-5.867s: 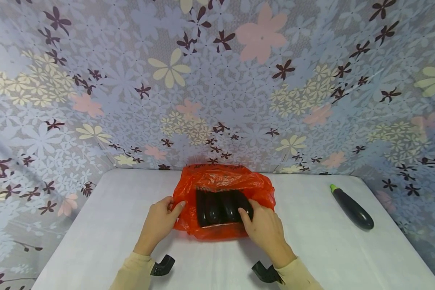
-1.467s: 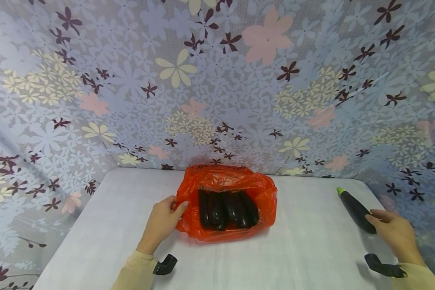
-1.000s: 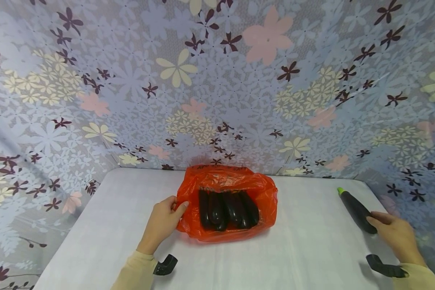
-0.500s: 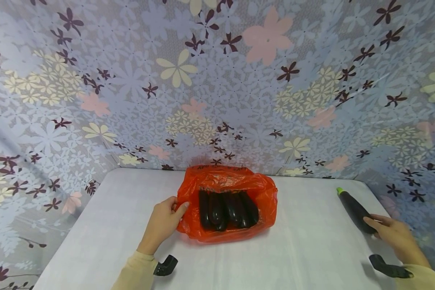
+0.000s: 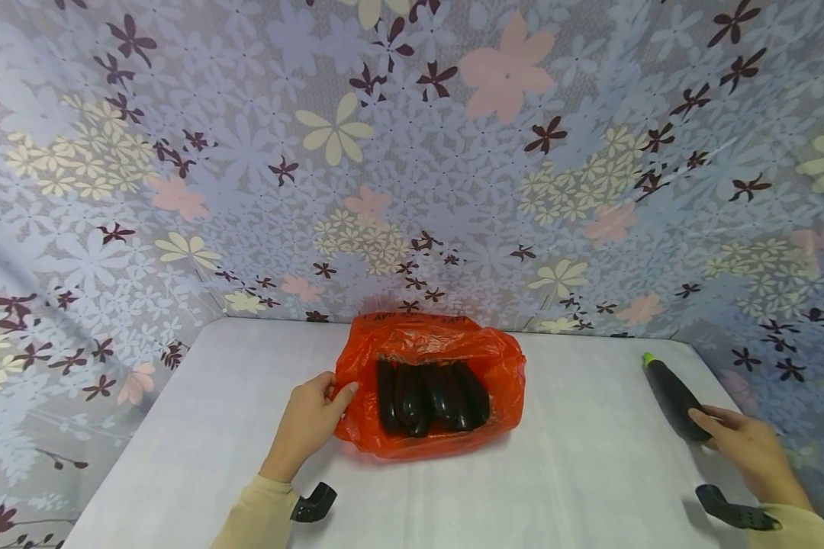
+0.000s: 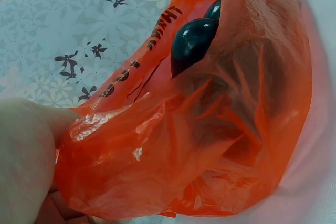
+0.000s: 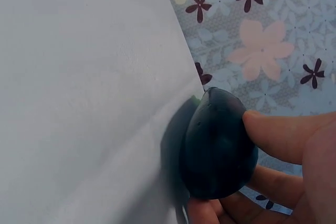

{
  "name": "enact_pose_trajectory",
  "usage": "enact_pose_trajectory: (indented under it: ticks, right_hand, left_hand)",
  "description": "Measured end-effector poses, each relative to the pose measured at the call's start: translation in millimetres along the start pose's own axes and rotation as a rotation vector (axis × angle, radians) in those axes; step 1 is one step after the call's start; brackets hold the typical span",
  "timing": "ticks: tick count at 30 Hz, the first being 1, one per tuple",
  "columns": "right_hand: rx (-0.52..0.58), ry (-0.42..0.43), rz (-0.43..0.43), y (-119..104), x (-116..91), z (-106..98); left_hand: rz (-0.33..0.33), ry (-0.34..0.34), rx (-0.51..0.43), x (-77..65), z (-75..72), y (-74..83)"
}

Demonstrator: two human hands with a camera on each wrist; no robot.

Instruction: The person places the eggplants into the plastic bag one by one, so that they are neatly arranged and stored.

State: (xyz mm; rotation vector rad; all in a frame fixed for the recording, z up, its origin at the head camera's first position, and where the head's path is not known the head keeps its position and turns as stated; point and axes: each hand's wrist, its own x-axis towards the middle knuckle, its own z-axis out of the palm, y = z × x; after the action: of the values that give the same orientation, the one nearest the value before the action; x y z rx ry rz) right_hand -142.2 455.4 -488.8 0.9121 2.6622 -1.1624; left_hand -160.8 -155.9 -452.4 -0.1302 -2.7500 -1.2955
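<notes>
A red plastic bag (image 5: 508, 389) lies on the table with its mouth spread, and several dark eggplants (image 5: 442, 396) sit side by side inside it. My left hand (image 5: 309, 415) pinches the bag's left edge between thumb and fingers; the left wrist view shows the film (image 6: 142, 161) bunched there. At the far right, my right hand (image 5: 745, 442) grips the blunt lower end of a single eggplant (image 5: 673, 396), whose green stem end points away. In the right wrist view the thumb lies on one side of this eggplant (image 7: 218, 145), with fingers curled under the other.
The white table (image 5: 590, 457) meets a wall of flower-printed cloth (image 5: 412, 152) at the back and along both sides. A black curved wrist mount sticks out beside each sleeve, the left mount (image 5: 313, 503) and the right mount (image 5: 735, 509).
My right hand has gone from the eggplants in the bag to the lone eggplant at the far right, which has shifted slightly in its grip. My left hand stays on the bag's edge.
</notes>
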Motion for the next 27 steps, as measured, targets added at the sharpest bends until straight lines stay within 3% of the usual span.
enact_pose_trajectory:
  ticks: [5,14,21,27]
  right_hand:
    - [-0.019,0.006,-0.036,-4,-4,0]
    - [-0.026,-0.054,-0.117,-20,-17,2]
    - [-0.055,0.009,-0.237,-37,-33,12]
    - [-0.028,0.014,-0.312,-45,-47,20]
  left_hand:
    - [0.005,0.000,-0.002,0.5,0.2,-0.6]
    - [0.010,0.006,0.024,0.9,1.3,-1.4]
    - [0.009,0.009,0.027,0.5,0.9,0.4]
    - [0.014,0.010,0.023,0.7,1.2,-0.8]
